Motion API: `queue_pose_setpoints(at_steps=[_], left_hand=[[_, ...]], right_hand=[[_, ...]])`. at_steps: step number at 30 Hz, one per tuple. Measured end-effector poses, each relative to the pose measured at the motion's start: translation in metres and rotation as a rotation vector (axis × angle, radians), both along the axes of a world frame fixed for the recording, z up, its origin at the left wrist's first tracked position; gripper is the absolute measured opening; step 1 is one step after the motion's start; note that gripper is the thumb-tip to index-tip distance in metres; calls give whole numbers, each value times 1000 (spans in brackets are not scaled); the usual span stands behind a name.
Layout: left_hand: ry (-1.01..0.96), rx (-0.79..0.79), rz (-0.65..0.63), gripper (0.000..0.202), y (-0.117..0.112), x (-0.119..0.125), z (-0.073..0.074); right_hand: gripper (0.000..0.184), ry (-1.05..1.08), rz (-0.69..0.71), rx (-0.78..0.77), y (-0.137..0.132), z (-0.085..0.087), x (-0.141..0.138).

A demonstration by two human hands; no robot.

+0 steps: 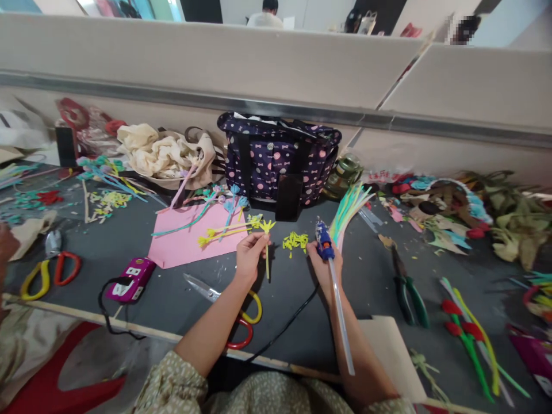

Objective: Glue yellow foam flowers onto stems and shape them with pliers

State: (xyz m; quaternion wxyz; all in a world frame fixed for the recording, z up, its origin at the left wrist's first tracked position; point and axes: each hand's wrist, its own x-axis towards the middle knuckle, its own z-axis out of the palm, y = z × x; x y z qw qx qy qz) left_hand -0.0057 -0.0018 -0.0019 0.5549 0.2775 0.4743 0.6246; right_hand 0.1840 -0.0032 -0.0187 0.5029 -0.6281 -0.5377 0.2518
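Note:
My left hand point(250, 253) pinches a yellow craft flower point(267, 229) near its head, its pale green stem pointing down. In my right hand point(324, 267) is a blue glue gun point(324, 241), nozzle pointing away from me, with a long clear glue stick trailing out of its back over my forearm. A small pile of yellow petal pieces point(295, 241) lies between my hands. Left of my left hand, finished-looking flowers lie on a pink sheet point(172, 247). Scissors point(245, 310) with red and yellow handles lie partly under my left forearm.
Behind stands a dark patterned bag point(280, 149) with a phone point(288, 195) leaning on it. Pipe cleaners point(350, 210) lie beyond my right hand, pliers point(407, 287) to its right. A purple power box point(131, 279) sits left. At the left edge is another person's hand point(6, 244).

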Motion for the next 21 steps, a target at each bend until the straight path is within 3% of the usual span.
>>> queue_pose_setpoints(at_steps=[9,14,21], left_hand=[[-28,-48,11,27,2,-1,3],[-3,-35,18,24,1,-1,3],[-13,-56,17,25,1,0,5]], right_hand=[[21,-413,109,-107,0,-17,-8],[19,-636,125,-287,-2,-14,-20],[25,-761,181,-349,-3,-9,-30]])
